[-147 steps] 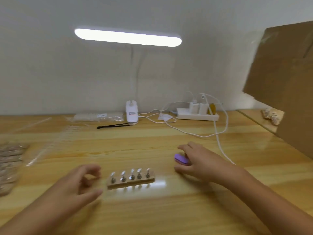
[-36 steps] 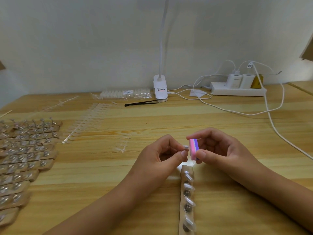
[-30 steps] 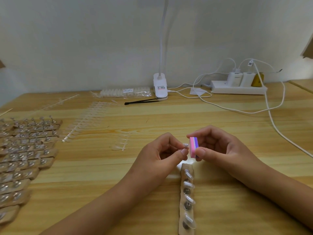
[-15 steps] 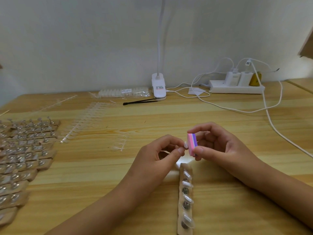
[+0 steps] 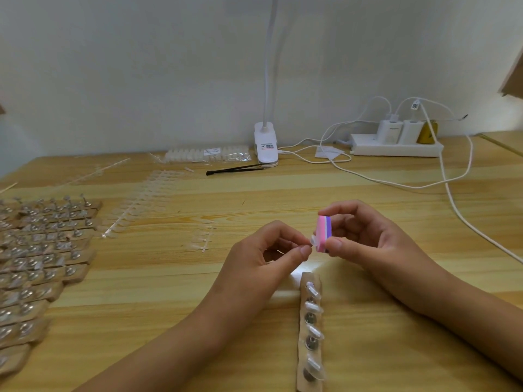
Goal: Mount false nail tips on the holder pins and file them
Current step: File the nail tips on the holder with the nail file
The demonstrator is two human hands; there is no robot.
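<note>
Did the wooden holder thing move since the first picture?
Yes. The wooden holder lay sideways, parallel to the power strip; now it is turned lengthwise, one end pointing toward the wall.

Plain pale wall [image 5: 141, 66] at back. Light wood table [image 5: 283, 193]. White clip lamp [image 5: 265, 142] on its far edge, neck rising out of view. Power strip [image 5: 396, 149] w/ chargers right of lamp, white cables [image 5: 376, 181] trailing fwd. Cardboard corner [image 5: 515, 83] far right of lamp, higher up.
</note>
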